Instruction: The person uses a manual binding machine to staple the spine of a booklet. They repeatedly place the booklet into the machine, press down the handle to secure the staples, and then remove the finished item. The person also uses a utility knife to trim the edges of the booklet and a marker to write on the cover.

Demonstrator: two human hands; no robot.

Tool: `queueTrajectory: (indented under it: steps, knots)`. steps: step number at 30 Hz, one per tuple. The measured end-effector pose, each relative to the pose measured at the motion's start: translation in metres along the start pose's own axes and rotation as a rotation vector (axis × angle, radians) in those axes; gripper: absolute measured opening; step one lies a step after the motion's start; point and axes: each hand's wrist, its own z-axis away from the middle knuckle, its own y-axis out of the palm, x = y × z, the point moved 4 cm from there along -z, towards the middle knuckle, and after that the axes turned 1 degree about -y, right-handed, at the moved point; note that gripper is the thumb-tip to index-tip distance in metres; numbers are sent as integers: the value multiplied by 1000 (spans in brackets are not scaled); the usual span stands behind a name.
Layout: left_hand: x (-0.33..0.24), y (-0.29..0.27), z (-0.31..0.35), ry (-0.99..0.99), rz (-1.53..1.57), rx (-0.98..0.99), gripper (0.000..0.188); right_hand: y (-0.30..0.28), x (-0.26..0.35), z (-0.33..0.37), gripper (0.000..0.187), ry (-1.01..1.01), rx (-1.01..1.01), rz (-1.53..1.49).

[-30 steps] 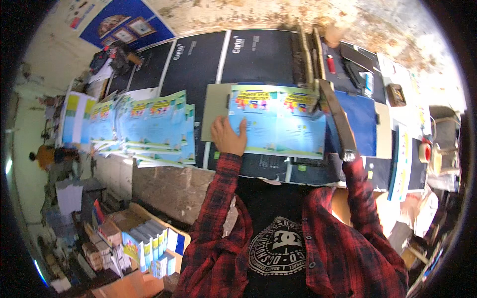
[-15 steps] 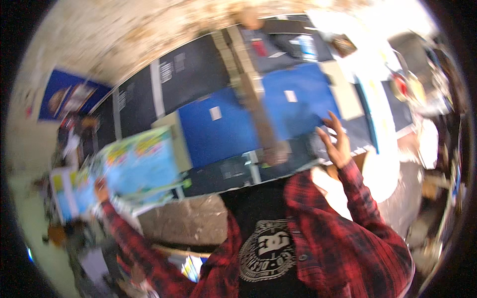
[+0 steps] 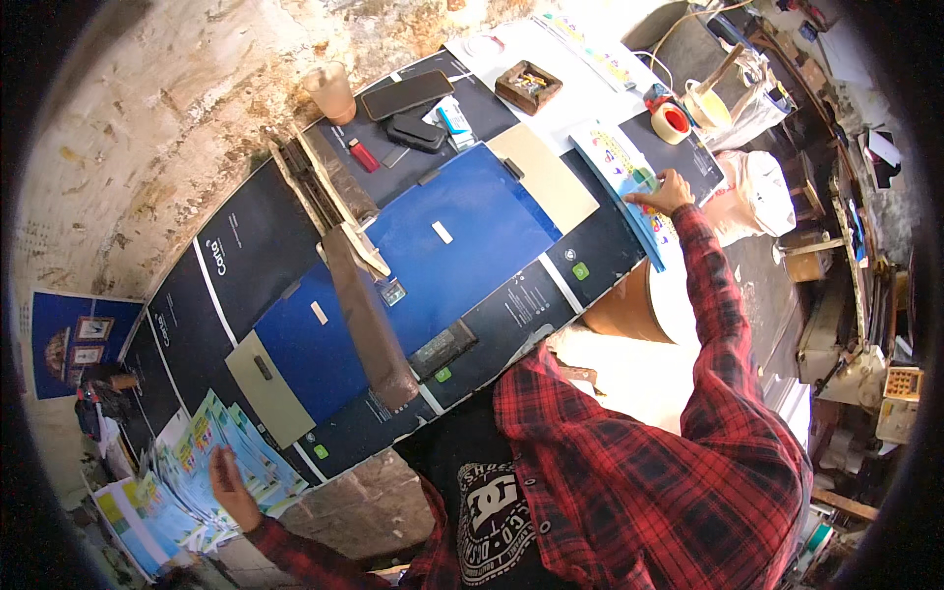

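Observation:
At the right end of the bench, my right hand (image 3: 671,194) has its thumb and fingers closed on the edge of a colourful printed sheet (image 3: 621,162) on a blue-edged stack. My left hand (image 3: 234,487) is at the lower left, fingers stretched out and holding nothing, just over a fanned pile of blue-green printed sheets (image 3: 202,457). Between the hands lies a blue board (image 3: 462,236) with beige end strips. Across it runs a long brown bar (image 3: 366,315) on a wooden hinged frame (image 3: 320,202).
Black card sheets (image 3: 241,231) cover the bench. Along the back are a plastic cup (image 3: 332,93), a phone (image 3: 407,95), a black case (image 3: 417,132), a red lighter (image 3: 363,155) and an ashtray (image 3: 528,87). Tape rolls (image 3: 671,123) and a glue pot (image 3: 710,106) stand at the far right.
My right hand has moved from above the blue board's right side to the stack, its fingers closing. My left hand has shifted beside the left pile, which is now fanned. The view has tilted.

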Motion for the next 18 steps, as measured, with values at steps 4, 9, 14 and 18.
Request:
queueTrajectory:
  steps: [4, 9, 14, 18]
  knots:
    - [-41, 63, 44, -64, 14, 121, 35, 6, 0, -14, 113, -25, 197, -66]
    - [-145, 149, 87, 76, 93, 576, 31, 1, 3, 4, 67, 31, 33, -369]
    - [-188, 257, 111, 317, 318, 929, 44, -19, 16, 51, 40, -153, -212, -583]
    - [-219, 295, 113, 490, 351, 578, 74, -77, 104, 135, 31, -511, 301, -671]
